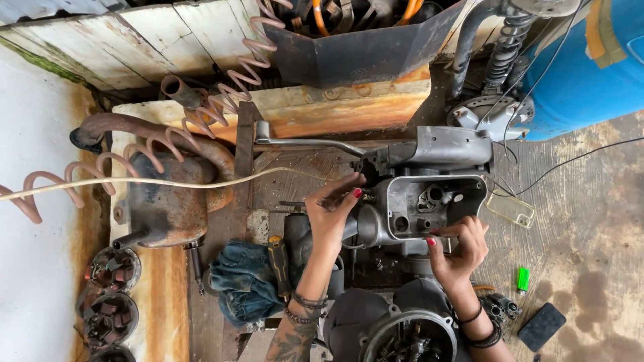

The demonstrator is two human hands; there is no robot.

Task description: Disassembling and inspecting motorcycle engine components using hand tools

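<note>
Left hand (332, 214) curled closed on the grey engine casing's (429, 201) left edge, right hand (459, 248) pinching its lower rim, casing open-faced at worktop (322, 110) centre, blue rag (245, 281) and yellow-handled screwdriver (278, 265) just left.

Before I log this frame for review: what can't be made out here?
Head view only:
- Left hand fingertips: tucked behind the grey engine casing, so any grip is unclear.
- Right hand: whatever its fingers pinch is too small.
- Round housing: cut off by the bottom edge.
- Blue drum: cut off at the right edge.
</note>
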